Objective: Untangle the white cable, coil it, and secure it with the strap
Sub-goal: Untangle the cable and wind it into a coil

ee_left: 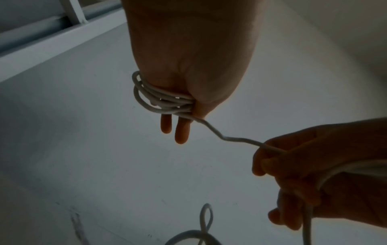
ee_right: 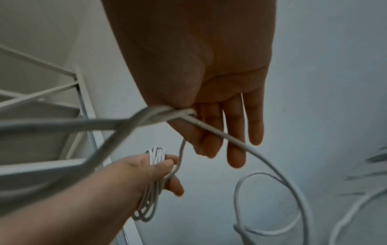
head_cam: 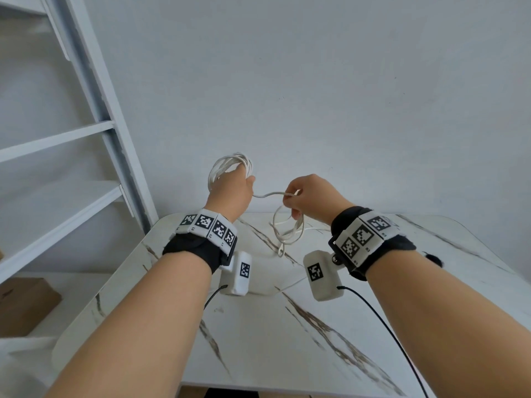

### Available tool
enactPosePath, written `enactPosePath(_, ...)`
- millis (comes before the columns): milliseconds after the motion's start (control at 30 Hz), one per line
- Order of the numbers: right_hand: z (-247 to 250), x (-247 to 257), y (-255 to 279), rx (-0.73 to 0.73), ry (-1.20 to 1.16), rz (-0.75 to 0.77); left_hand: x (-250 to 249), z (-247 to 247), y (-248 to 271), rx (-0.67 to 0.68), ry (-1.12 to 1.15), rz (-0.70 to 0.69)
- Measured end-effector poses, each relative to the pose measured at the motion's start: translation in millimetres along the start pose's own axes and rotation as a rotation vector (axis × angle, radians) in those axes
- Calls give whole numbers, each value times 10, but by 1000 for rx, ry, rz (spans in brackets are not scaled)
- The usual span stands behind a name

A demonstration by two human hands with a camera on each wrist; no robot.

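Observation:
A white cable is wound in several loops into a coil (head_cam: 230, 165) around my left hand (head_cam: 234, 186), which is raised above the table's far edge. In the left wrist view the coil (ee_left: 163, 101) crosses the palm, and the thumb clamps it in the right wrist view (ee_right: 156, 159). A short stretch of cable (head_cam: 268, 194) runs across to my right hand (head_cam: 293, 199), which pinches it between thumb and forefinger (ee_right: 188, 116). Slack cable (head_cam: 287, 231) hangs below the right hand in loose loops down to the table. No strap can be made out.
The white marble-pattern table (head_cam: 287, 326) lies below both arms, against a plain wall. A white shelf unit (head_cam: 94, 133) stands at the left with a cardboard box (head_cam: 23, 303) on its lower level. A small dark object (head_cam: 434, 258) peeks out behind my right forearm.

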State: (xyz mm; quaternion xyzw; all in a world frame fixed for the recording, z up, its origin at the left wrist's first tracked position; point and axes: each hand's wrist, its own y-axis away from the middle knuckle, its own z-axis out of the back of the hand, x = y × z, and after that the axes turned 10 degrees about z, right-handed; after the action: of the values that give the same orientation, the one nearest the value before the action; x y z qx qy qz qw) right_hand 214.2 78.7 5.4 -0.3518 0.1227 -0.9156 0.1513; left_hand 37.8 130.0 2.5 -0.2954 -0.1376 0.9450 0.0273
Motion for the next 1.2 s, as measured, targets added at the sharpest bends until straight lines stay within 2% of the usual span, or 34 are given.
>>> enactPosePath(167,12,-60,-26,-232,48,-85,-86,0,87,126,-77,-7)
enactPosePath(300,40,-62,-21,-284,-24,-146,-116,31,149,212,15,-27)
enactPosePath(467,128,-21,36,-203,-279,-170,-55,26,95,80,-61,-86)
enactPosePath(633,196,-10,0,-324,-375,-177,35,0,-9,63,46,-24)
enactPosePath(733,204,-27,-43,-398,-530,-221,55,11,-48,-2,120,17)
enactPosePath(867,161,-31,-36,-479,-397,-114,15,95,-31,-78,182,70)
enactPosePath(967,168,-41,-53,-576,-438,-100,22,125,-28,-92,226,125)
enactPosePath(1100,233,-48,-64,-637,-696,-246,13,143,-6,-55,318,220)
enactPosePath(1200,348,-91,-103,-694,-793,-448,33,155,2,-41,412,287)
